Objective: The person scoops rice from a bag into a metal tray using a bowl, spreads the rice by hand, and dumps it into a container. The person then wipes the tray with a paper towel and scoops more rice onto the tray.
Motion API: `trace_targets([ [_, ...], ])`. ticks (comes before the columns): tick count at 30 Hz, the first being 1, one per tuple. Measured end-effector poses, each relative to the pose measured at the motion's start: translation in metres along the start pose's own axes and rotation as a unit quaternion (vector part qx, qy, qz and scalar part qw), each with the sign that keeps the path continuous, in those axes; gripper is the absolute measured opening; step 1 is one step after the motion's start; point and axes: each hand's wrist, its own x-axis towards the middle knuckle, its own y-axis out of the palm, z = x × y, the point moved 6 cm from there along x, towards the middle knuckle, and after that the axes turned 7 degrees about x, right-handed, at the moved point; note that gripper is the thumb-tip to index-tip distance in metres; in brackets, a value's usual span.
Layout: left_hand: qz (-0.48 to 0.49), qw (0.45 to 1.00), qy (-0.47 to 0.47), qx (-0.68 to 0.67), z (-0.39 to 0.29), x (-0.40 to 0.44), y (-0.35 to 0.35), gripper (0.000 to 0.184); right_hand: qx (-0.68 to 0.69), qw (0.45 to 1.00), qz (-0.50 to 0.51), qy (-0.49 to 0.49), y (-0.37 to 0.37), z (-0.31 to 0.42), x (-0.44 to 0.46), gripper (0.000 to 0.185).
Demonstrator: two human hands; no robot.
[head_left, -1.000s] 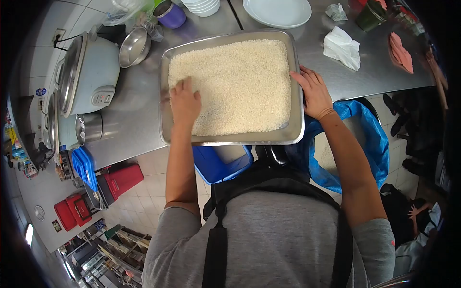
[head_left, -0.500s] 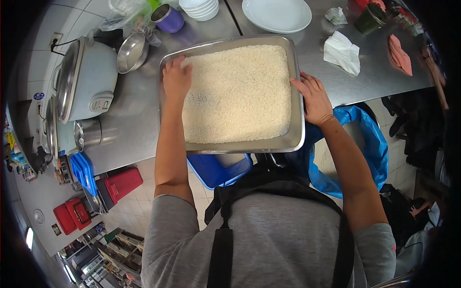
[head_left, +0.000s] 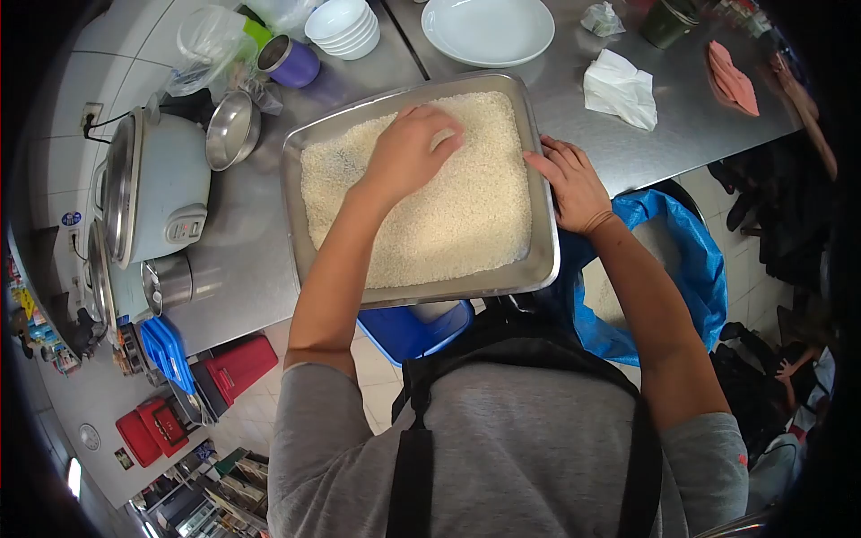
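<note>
A rectangular metal tray (head_left: 300, 244) holds a broad layer of pale uncooked rice (head_left: 457, 229). My left hand (head_left: 408, 152) is over the upper middle of the rice, its fingers curved and the thumb apart from them. Rice shows through the gap between thumb and fingers; whether the fingertips touch the grains I cannot tell. At the tray's right side, my right hand (head_left: 574, 190) grips the rim, thumb on the edge and fingers along the outside. A thin dark patch shows in the rice near the upper left.
A rice cooker (head_left: 166, 184), a metal bowl (head_left: 233, 130) and a purple cup (head_left: 289, 61) stand left of the tray. White bowls (head_left: 343, 29), a white plate (head_left: 489, 31) and crumpled tissue (head_left: 621, 90) lie beyond. Below are a blue-lined container (head_left: 704, 260) and a blue bin (head_left: 413, 332).
My left hand has moved from the tray's left edge rightward over the rice. My right hand stays at the right rim. The rice's upper left area is now uncovered to view.
</note>
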Motion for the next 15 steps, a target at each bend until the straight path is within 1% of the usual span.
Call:
trace_targets([
  [3, -0.090, 0.992, 0.089, 0.004, -0.014, 0.037, 0.030, 0.024, -0.002, 1.000, -0.003, 0.003, -0.001, 0.001, 0.000, 0.067],
  [6, -0.091, 0.986, 0.126, 0.060, -0.024, 0.045, 0.060, 0.021, -0.008, 1.000, -0.004, 0.004, -0.001, 0.000, 0.000, 0.067],
  [10, 0.024, 0.992, 0.107, 0.058, -0.022, 0.012, 0.060, 0.021, -0.005, 1.000, -0.005, 0.003, -0.001, -0.001, -0.001, 0.068],
  [14, 0.154, 0.981, 0.113, 0.027, -0.016, -0.039, 0.027, 0.019, 0.001, 1.000, -0.007, 0.004, -0.002, -0.002, -0.002, 0.070],
  [15, 0.195, 0.977, 0.088, 0.019, -0.011, -0.047, 0.016, 0.019, -0.002, 1.000, -0.003, 0.005, -0.002, -0.001, -0.002, 0.070],
])
